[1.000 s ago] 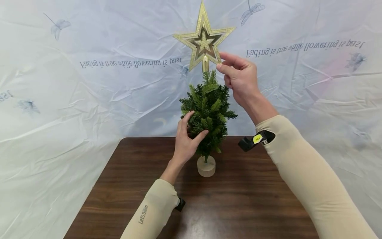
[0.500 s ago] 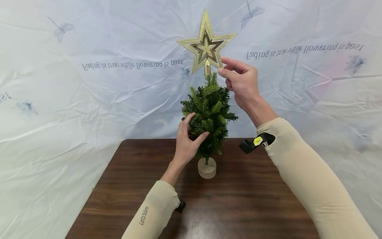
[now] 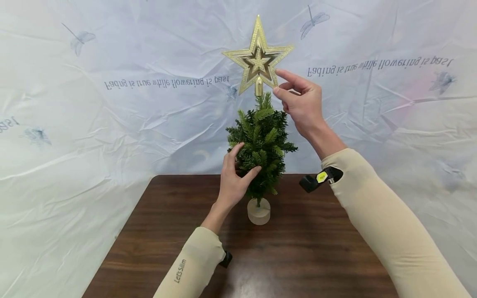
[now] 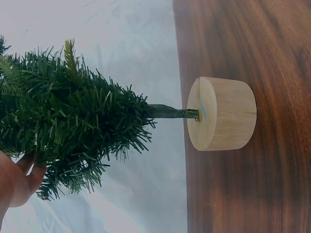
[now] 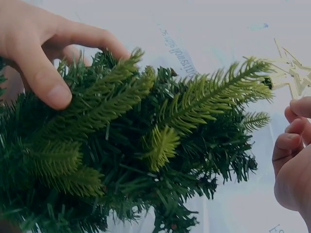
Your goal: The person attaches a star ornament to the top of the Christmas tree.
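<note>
A small artificial Christmas tree (image 3: 264,140) stands upright on a round wooden base (image 4: 228,114). My left hand (image 3: 232,178) grips its branches from the left side, thumb in front; in the left wrist view some of the fingers disappear among the needles. At the treetop is a gold star tree topper (image 3: 258,62), its socket (image 3: 258,87) against the tip; how far the tip goes inside is hidden. With thumb and index finger, my right hand (image 3: 303,99) pinches the star's lower right point. The right wrist view catches the star (image 5: 294,75) at its far right edge.
Under the tree lies a dark brown wooden table (image 3: 298,240). A pale sheet (image 3: 167,124) with printed lettering and dragonflies hangs behind and around it. Each wrist wears a black strap (image 3: 313,180).
Star, tree and hands all appear slightly lower in the head view, along with the background. The right index fingertip shows more at the star's edge. The left hand keeps its grip.
</note>
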The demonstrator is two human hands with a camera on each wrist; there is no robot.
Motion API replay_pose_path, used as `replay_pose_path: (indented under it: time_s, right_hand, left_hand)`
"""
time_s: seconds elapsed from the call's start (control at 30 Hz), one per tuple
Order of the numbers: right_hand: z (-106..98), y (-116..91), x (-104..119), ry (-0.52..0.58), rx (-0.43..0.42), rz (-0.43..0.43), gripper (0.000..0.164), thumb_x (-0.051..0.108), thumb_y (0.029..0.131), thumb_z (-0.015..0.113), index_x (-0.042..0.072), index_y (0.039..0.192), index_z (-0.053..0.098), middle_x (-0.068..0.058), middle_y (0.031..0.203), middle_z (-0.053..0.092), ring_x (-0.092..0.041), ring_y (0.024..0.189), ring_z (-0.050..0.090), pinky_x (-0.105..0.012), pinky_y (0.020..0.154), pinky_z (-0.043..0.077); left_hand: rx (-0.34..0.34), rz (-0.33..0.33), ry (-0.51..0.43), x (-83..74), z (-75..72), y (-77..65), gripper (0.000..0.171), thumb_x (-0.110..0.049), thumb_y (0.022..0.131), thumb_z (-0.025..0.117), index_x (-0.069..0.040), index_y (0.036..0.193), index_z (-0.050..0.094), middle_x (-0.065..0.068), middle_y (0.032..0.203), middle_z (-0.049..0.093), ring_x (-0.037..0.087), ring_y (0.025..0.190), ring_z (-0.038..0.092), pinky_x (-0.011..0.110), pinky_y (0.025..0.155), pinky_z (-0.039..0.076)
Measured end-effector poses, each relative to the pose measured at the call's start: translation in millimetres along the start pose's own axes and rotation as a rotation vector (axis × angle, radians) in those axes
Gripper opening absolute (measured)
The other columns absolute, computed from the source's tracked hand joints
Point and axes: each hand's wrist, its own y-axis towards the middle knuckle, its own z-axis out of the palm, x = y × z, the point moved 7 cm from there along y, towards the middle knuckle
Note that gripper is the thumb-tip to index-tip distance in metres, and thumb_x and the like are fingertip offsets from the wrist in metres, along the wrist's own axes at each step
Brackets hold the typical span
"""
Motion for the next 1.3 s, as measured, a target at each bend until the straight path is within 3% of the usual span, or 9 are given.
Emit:
replay_pose_path:
  time_s: [0.3, 0.9, 1.3]
  right_hand:
    - [-1.1, 1.6, 4.5, -0.134, 0.076, -0.068, 0.045, -0.009, 0.095, 0.071, 0.004, 0.138, 0.07, 0.004, 0.075, 0.067, -0.007, 0.051, 0.045, -0.02, 0.053, 0.037]
    - [-7.0, 4.8, 4.8, -0.137, 0.11, -0.04, 0.044, -0.01, 0.095, 0.069, 0.002, 0.138, 0.069, 0.002, 0.074, 0.064, -0.009, 0.052, 0.04, -0.022, 0.054, 0.034]
    - [-10.1, 3.9, 2.7, -0.121, 0.09, -0.041, 0.044, -0.013, 0.094, 0.068, 0.002, 0.135, 0.07, 0.002, 0.072, 0.064, -0.008, 0.053, 0.041, -0.021, 0.054, 0.033]
  left_hand:
    - [0.002, -0.009, -0.008, 2.0, -0.3, 0.4, 0.079, -0.03, 0.098, 0.078, -0.033, 0.164, 0.035, 0.013, 0.163, 0.038, 0.031, 0.146, 0.046, 0.055, 0.113, 0.045]
    - [0.016, -0.011, -0.01, 4.7, 0.7, 4.2, 0.079, -0.03, 0.098, 0.078, -0.033, 0.164, 0.034, 0.012, 0.163, 0.038, 0.029, 0.148, 0.044, 0.055, 0.115, 0.044]
    - [0.023, -0.012, -0.006, 8.5, -1.0, 6.4, 0.079, -0.03, 0.099, 0.077, -0.033, 0.164, 0.033, 0.011, 0.164, 0.037, 0.029, 0.148, 0.043, 0.055, 0.116, 0.043]
